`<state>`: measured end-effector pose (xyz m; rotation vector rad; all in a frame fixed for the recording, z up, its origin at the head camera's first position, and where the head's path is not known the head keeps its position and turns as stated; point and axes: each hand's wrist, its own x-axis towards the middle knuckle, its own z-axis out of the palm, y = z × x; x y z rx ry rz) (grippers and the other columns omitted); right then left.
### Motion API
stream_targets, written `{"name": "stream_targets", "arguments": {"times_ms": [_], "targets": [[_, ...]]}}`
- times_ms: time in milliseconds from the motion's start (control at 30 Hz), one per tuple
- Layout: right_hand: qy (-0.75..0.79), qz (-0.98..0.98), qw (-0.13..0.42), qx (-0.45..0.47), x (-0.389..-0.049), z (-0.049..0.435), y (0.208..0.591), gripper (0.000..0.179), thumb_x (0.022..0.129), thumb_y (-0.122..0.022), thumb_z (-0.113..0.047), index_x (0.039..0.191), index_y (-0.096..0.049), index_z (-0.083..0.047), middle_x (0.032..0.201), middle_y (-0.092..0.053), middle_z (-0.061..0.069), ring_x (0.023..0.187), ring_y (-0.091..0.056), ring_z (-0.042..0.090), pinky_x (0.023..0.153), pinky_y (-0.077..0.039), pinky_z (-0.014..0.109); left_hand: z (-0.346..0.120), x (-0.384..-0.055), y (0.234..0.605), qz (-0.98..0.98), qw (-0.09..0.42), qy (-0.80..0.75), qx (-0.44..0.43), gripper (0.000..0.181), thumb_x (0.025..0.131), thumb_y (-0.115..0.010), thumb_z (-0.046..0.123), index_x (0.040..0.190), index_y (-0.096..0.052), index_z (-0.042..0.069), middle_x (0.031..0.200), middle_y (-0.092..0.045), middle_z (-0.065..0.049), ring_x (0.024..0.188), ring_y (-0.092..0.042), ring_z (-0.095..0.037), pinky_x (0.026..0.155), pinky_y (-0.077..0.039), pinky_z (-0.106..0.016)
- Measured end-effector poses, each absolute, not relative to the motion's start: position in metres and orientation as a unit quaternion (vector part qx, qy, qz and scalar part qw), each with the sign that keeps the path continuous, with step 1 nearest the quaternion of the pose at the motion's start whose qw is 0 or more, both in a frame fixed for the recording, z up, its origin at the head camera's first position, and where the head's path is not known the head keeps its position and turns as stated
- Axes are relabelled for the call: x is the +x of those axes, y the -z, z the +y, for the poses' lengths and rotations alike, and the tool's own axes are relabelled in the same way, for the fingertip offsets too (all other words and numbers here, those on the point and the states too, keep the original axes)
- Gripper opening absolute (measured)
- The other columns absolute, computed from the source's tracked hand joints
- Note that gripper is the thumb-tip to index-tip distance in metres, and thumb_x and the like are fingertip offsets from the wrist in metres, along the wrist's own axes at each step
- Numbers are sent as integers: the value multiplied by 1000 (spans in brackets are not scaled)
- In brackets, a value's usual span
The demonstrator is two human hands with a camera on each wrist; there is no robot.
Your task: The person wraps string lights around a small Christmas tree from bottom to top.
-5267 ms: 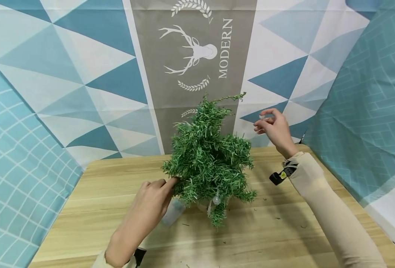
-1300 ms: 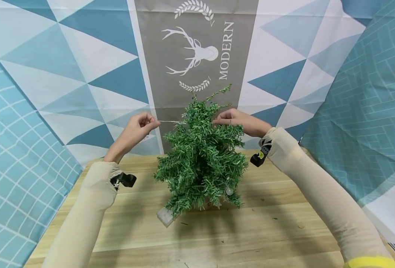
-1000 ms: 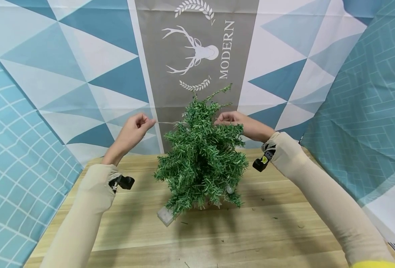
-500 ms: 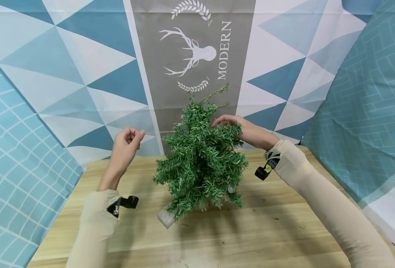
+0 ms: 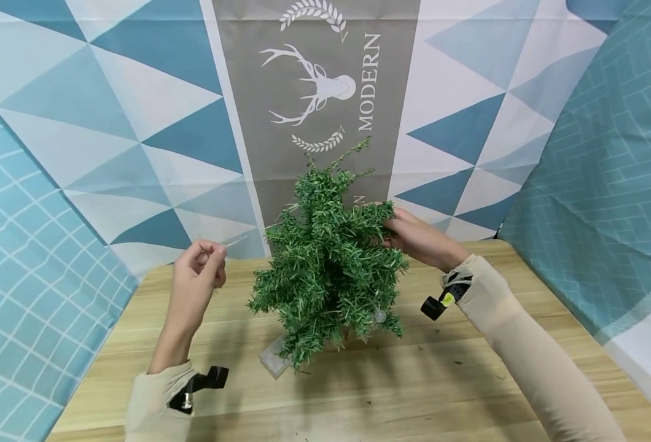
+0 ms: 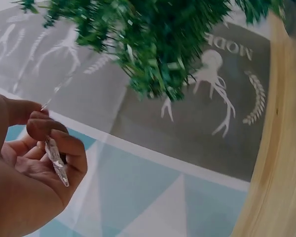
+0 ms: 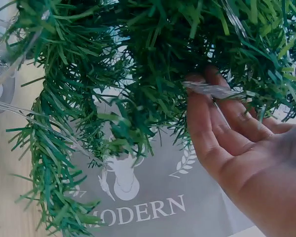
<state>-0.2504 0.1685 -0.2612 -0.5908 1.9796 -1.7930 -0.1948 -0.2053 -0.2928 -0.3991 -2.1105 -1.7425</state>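
Holding both sleeved arms (image 5: 541,356) forward, well apart. Pinching thumb (image 5: 214,261) to forefinger (image 5: 204,247) on left hand (image 5: 194,279), with other fingers (image 6: 74,148) curled toward palm. Carrying right hand (image 5: 418,238) slightly higher in head view, angled inward along line of forearm; showing right fingers (image 7: 242,121) loosely extended in close view, with gaps between.

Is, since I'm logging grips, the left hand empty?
No: the left hand pinches a thin clear strand, as its wrist view shows.

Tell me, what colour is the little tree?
The little tree is green, light and dark mixed; the head view shows it best.
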Motion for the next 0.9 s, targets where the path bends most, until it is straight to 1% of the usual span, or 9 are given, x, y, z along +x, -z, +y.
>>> {"name": "stream_targets", "arguments": {"times_ms": [33,100,133,200,267,400,567,700,900], "targets": [[642,713,191,-209,-249,168,262,41,98,-28,-23,138,-23,-21,92,-40,5,86,-45,17,94,-36,40,-206,-192,293,-745,179,627,-144,21,92,-50,18,92,-50,-3,59,-40,-15,48,-35,-24,42,-32,-29],[636,724,171,-206,-245,169,264,43,97,-30,-29,139,-20,-25,97,-40,0,90,-45,15,95,-35,40,-208,-190,294,-740,170,632,-154,21,92,-50,18,94,-51,-3,60,-42,-14,48,-36,-23,42,-32,-30],[635,726,159,-209,-243,169,265,44,97,-31,-31,139,-20,-25,105,-41,0,99,-45,15,96,-34,40,-208,-189,294,-739,165,633,-162,21,91,-50,17,96,-52,-3,61,-43,-14,48,-37,-23,42,-33,-30],[630,736,125,-214,-239,169,268,43,97,-33,-37,137,-26,-23,104,-41,6,101,-44,20,96,-32,42,-206,-186,291,-745,155,624,-176,20,91,-51,17,99,-52,-1,64,-47,-13,49,-40,-22,43,-36,-30],[611,756,87,-216,-233,170,272,44,95,-33,-43,136,-30,-26,125,-36,3,112,-42,20,99,-30,43,-202,-182,286,-759,144,606,-192,19,91,-51,16,102,-52,1,67,-51,-13,51,-44,-22,43,-39,-30],[573,798,26,-186,-221,170,283,46,92,-34,-51,130,-38,-26,131,-36,3,121,-36,22,98,-30,51,-193,-169,274,-783,128,569,-215,18,92,-49,11,107,-51,2,67,-54,-14,50,-48,-24,43,-42,-30],[598,787,27,-150,-207,170,294,50,91,-35,-53,137,-28,-34,139,-31,1,133,-19,21,99,-18,64,-186,-156,264,-802,126,542,-217,18,93,-47,11,109,-51,6,66,-53,-12,50,-47,-27,41,-39,-29],[629,764,36,-140,-199,170,302,57,91,-35,-51,141,-22,-27,137,-35,3,135,-15,19,103,-14,60,-185,-153,264,-798,126,548,-217,18,93,-48,14,109,-52,8,67,-53,-11,50,-48,-26,40,-39,-29],[606,783,15,-142,-198,168,308,56,92,-33,-51,140,-22,-26,138,-35,4,135,-14,19,101,-21,58,-186,-153,272,-784,131,567,-218,16,92,-50,20,107,-54,16,71,-56,-6,54,-52,-20,46,-45,-31]]}}
